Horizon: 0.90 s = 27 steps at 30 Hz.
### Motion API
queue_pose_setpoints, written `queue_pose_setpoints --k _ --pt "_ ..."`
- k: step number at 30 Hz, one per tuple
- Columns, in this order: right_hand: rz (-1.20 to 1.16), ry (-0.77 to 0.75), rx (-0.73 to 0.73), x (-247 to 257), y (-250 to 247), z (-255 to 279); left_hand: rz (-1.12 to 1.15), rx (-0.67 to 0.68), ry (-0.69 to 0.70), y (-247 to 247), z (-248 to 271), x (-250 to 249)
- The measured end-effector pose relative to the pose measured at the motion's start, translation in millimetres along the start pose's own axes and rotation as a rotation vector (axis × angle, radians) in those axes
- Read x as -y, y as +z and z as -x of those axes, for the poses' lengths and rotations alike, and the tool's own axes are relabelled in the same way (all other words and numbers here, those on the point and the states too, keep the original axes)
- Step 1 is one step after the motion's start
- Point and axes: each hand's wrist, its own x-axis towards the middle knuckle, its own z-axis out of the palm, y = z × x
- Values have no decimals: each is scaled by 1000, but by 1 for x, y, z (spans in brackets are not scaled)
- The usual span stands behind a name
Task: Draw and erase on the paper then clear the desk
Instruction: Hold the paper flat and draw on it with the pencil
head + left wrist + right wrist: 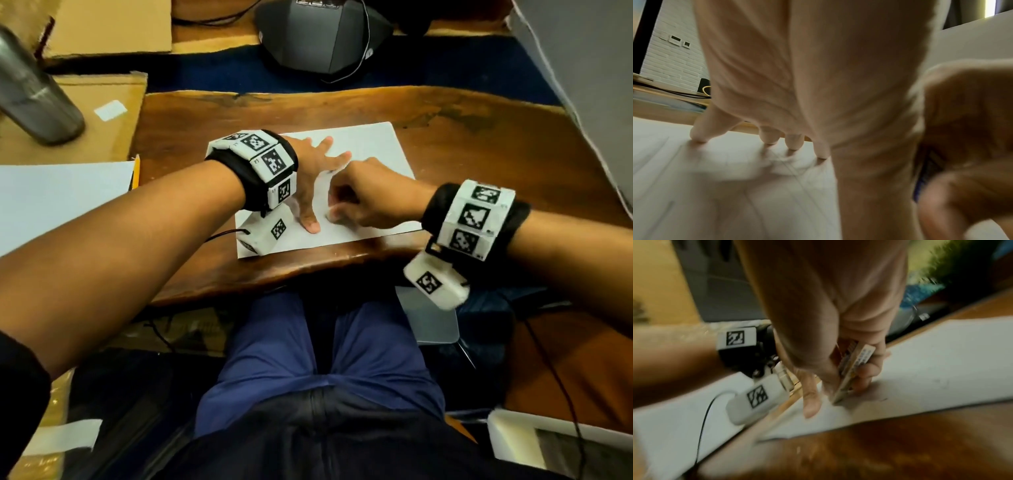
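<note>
Paper point(373, 150) on wooden desk point(479, 164), seemingly.

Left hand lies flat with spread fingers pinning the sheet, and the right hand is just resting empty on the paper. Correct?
Not quite. The right hand has an eraser in its grip, end on the paper, per the right wrist view. The left hand does pin the sheet.

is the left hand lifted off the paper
No, the left hand has its spread fingers pressed down on the paper.
</note>
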Motion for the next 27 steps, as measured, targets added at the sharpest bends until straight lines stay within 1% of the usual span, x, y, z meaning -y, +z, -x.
queue_pose_setpoints --k 1,4,5,6,7,9,10,11,12,15,16,17,18,19,21,22,23,24,26,27 --pt "1 27 -26 -7 -7 -5 2 2 -1 0 0 0" --pt "-21 241 -214 -46 -35 -26 -2 3 -18 -1 1 -3" --pt "-28 262 -245 -52 -37 -28 -4 7 -22 -2 2 -3" --pt "-22 248 -234 -49 -32 -25 -8 8 -23 -2 2 -4" --pt "-6 193 -197 -38 -24 -19 -5 7 -24 -1 2 -2" --pt "11 15 -85 -12 -5 2 9 4 -4 -1 0 -1" --pt "4 -50 -24 -3 0 9 12 -1 7 -1 0 -1" --pt "12 -83 2 -3 -2 9 17 -7 13 -1 1 0" --pt "14 -64 -20 -9 -9 3 23 -12 15 -1 3 0" --pt "-21 172 -188 -44 -34 -22 32 -37 1 1 4 -1" --pt "-28 213 -234 -51 -38 -26 28 -43 -2 2 4 0" --pt "-11 217 -250 -51 -34 -26 24 -43 -1 2 3 0" --pt "22 192 -237 -44 -28 -22 21 -42 1 2 2 0" --pt "55 118 -193 -34 -20 -16 25 -38 4 2 2 1" --pt "36 -36 -51 -12 -6 2 45 -20 7 1 3 0" --pt "23 -64 10 -9 -7 6 49 -15 5 0 4 0" --pt "18 -52 22 -13 -12 2 47 -14 1 -1 4 -1" --pt "8 -1 -16 -23 -20 -3 39 -16 0 -1 4 -2" --pt "-22 162 -143 -47 -36 -20 32 -21 -11 -1 4 -2" --pt "-28 215 -198 -55 -39 -24 33 -18 -14 -1 4 -2"
